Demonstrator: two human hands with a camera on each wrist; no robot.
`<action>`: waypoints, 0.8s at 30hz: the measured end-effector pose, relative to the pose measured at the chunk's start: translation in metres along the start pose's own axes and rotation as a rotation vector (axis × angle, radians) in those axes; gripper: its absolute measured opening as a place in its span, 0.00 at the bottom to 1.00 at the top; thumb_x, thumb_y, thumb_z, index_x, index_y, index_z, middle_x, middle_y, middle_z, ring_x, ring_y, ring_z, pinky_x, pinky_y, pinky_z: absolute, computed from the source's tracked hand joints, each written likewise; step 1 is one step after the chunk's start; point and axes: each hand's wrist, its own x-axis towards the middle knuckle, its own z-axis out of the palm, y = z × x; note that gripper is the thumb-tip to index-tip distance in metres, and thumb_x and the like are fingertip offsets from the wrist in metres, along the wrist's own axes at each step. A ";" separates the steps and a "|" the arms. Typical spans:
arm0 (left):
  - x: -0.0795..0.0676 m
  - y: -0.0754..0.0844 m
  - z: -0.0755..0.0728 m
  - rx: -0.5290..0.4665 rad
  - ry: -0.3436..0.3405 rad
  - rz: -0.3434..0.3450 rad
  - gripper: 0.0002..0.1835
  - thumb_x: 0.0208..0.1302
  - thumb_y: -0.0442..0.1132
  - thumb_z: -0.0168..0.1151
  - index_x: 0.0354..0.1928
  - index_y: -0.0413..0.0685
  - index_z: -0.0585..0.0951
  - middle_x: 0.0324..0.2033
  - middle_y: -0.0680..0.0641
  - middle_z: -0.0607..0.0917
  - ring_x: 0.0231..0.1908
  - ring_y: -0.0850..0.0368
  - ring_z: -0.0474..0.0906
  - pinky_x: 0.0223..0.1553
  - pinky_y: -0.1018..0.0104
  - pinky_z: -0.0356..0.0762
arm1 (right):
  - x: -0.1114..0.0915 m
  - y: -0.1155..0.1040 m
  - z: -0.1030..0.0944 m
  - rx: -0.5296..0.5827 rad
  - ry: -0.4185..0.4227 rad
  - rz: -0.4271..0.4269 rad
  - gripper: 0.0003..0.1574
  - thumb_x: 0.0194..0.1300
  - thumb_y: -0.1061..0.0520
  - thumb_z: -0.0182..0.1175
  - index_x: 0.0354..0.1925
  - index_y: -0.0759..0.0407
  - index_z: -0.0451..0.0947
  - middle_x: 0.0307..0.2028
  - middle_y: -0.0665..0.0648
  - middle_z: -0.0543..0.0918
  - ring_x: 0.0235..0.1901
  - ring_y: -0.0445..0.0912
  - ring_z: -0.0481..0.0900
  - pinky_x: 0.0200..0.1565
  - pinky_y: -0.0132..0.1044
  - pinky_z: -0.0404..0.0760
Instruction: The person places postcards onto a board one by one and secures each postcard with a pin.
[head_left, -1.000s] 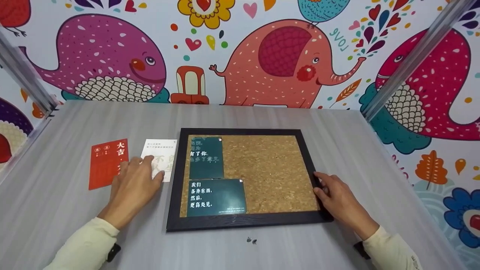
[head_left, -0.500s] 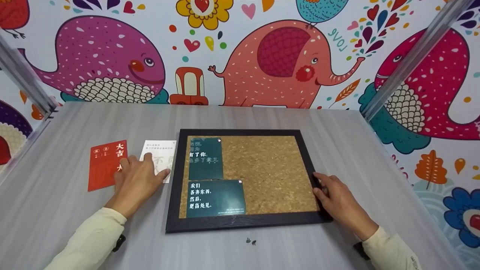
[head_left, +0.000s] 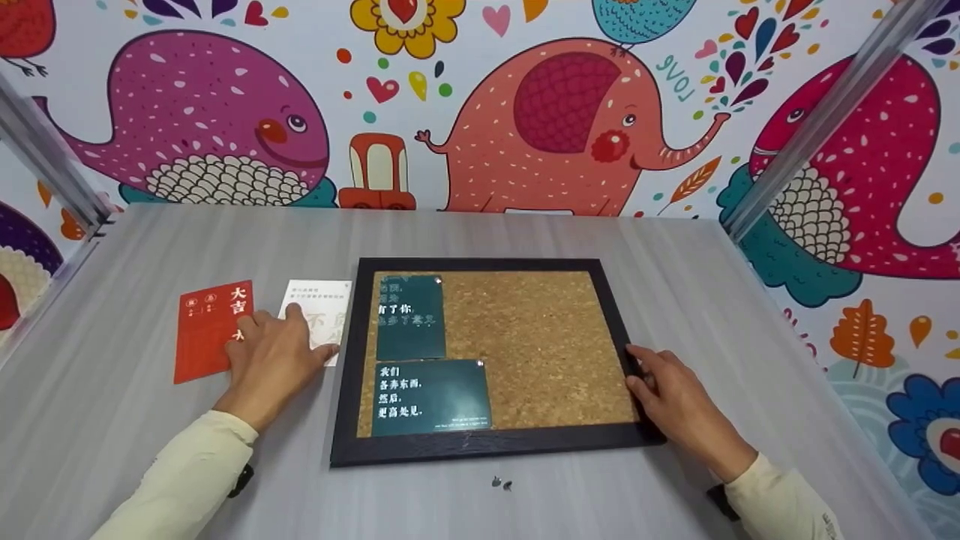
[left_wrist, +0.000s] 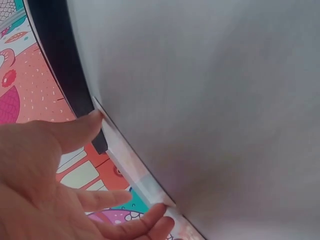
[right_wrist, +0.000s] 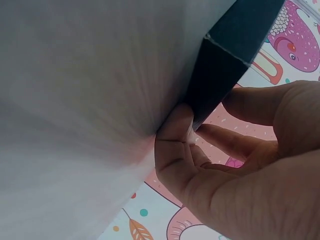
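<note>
My left hand (head_left: 276,356) spans a white card (head_left: 319,292) with pale printed characters, left of the cork board. Its thumb is at the card's right edge and fingertips are at the opposite edge, as the left wrist view (left_wrist: 132,150) shows of the card's edge. At the right side of the black-framed cork board (head_left: 547,337), my right hand (head_left: 679,394) holds the frame, thumb and fingers at its edge. Two dark green cards (head_left: 409,337) with white characters lie on the cork's left side, one above the other, each with a small pin in its top right corner.
A red card (head_left: 206,337) lies left of the white one, partly covered by my left hand. Two small pins (head_left: 501,484) sit on the grey table (head_left: 420,502) in front of the frame. A patterned wall (head_left: 405,90) rises behind the table.
My left hand has shifted slightly right and its thumb lies farther across the white card's right edge. The right hand and the board stay in place.
</note>
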 end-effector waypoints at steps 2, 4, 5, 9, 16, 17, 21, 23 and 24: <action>0.001 0.000 -0.001 -0.005 -0.006 -0.006 0.37 0.61 0.44 0.82 0.56 0.20 0.74 0.38 0.23 0.74 0.50 0.22 0.70 0.45 0.28 0.77 | 0.000 0.000 0.000 0.002 -0.002 0.005 0.31 0.78 0.66 0.65 0.74 0.76 0.72 0.43 0.60 0.80 0.36 0.46 0.72 0.39 0.40 0.76; 0.002 -0.001 -0.002 -0.012 -0.015 -0.014 0.37 0.61 0.45 0.83 0.55 0.20 0.73 0.37 0.23 0.74 0.49 0.22 0.70 0.45 0.27 0.76 | -0.001 0.000 0.000 0.003 -0.003 0.008 0.31 0.78 0.66 0.65 0.74 0.76 0.72 0.42 0.60 0.80 0.35 0.46 0.72 0.39 0.39 0.76; 0.003 -0.002 -0.003 -0.011 -0.022 -0.016 0.38 0.61 0.45 0.83 0.55 0.20 0.73 0.37 0.23 0.74 0.49 0.21 0.70 0.45 0.27 0.75 | -0.001 -0.001 0.000 0.003 -0.002 0.009 0.31 0.78 0.66 0.65 0.74 0.76 0.72 0.42 0.60 0.80 0.35 0.46 0.72 0.39 0.39 0.75; 0.004 -0.004 -0.005 0.013 -0.036 -0.018 0.42 0.60 0.49 0.84 0.56 0.17 0.73 0.37 0.22 0.74 0.47 0.22 0.71 0.43 0.29 0.75 | -0.001 -0.001 0.001 0.002 -0.007 0.014 0.31 0.78 0.66 0.65 0.74 0.76 0.72 0.43 0.61 0.80 0.35 0.46 0.73 0.38 0.39 0.76; 0.008 -0.004 -0.008 0.033 -0.086 -0.068 0.45 0.59 0.53 0.84 0.55 0.16 0.74 0.35 0.24 0.75 0.45 0.26 0.72 0.44 0.33 0.71 | -0.001 -0.002 0.000 0.001 -0.009 0.023 0.32 0.79 0.66 0.65 0.74 0.76 0.72 0.45 0.62 0.81 0.35 0.46 0.73 0.38 0.39 0.76; 0.009 -0.004 -0.008 0.033 -0.089 -0.075 0.45 0.59 0.53 0.84 0.54 0.16 0.74 0.34 0.25 0.75 0.44 0.26 0.72 0.45 0.33 0.70 | -0.001 -0.002 0.000 0.000 -0.009 0.023 0.32 0.79 0.66 0.65 0.74 0.76 0.72 0.45 0.62 0.81 0.35 0.46 0.73 0.37 0.39 0.76; 0.007 -0.003 -0.008 0.060 -0.074 -0.073 0.41 0.59 0.53 0.84 0.48 0.18 0.75 0.30 0.28 0.75 0.41 0.28 0.73 0.43 0.34 0.71 | -0.002 -0.002 -0.001 0.000 -0.007 0.018 0.31 0.79 0.65 0.65 0.74 0.75 0.72 0.45 0.62 0.81 0.36 0.46 0.74 0.38 0.39 0.76; 0.006 -0.001 -0.008 0.086 -0.057 -0.052 0.39 0.60 0.52 0.84 0.45 0.19 0.75 0.28 0.29 0.75 0.39 0.28 0.73 0.42 0.34 0.71 | -0.003 -0.001 -0.001 -0.004 -0.003 0.014 0.31 0.79 0.64 0.65 0.74 0.75 0.72 0.45 0.61 0.81 0.37 0.46 0.74 0.39 0.39 0.77; 0.006 -0.001 -0.007 0.099 -0.049 -0.044 0.39 0.60 0.52 0.84 0.44 0.19 0.76 0.27 0.30 0.75 0.38 0.28 0.73 0.41 0.35 0.71 | -0.003 -0.001 -0.001 -0.005 -0.002 0.012 0.31 0.79 0.64 0.65 0.74 0.75 0.72 0.45 0.61 0.81 0.38 0.46 0.75 0.39 0.39 0.78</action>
